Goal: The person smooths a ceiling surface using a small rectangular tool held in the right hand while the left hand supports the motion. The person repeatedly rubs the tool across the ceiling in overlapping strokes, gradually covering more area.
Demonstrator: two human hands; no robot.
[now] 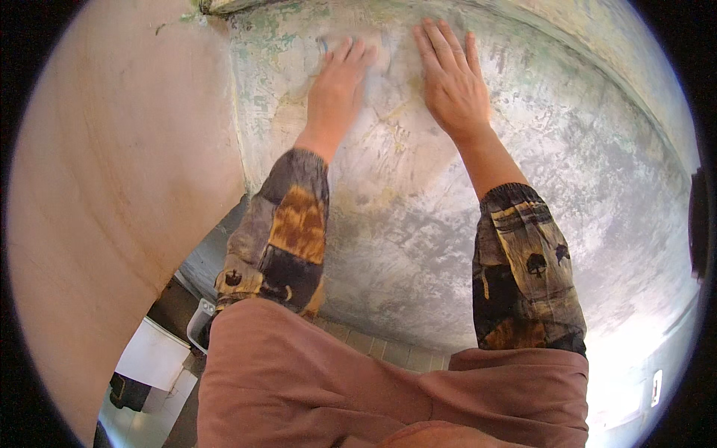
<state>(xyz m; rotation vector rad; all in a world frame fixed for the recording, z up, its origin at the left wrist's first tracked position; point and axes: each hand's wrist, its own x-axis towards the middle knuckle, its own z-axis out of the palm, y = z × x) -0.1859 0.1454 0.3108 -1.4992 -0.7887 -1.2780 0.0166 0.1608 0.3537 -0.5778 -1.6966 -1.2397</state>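
A weathered wall [418, 246], mottled grey and white with green and yellowish stains, fills the middle of the head view. My left hand [340, 82] is up against its upper part, fingers stretched forward and a little blurred. Around those fingertips shows a small pale smeared patch [379, 54]; it looks like something flat under the hand, but its kind cannot be made out. To the right, my right hand [457, 86] lies flat on the wall with fingers extended and slightly spread, nothing in it. Both arms reach up in dark patterned sleeves with brown patches.
At the left stands a large smooth tan surface [127, 149], meeting the wall along a vertical edge. A ledge [590, 56] curves along the wall's top. Low at the left are a grey handle [200, 325] and a white flat-topped object [151, 354]. Bright light falls at the lower right.
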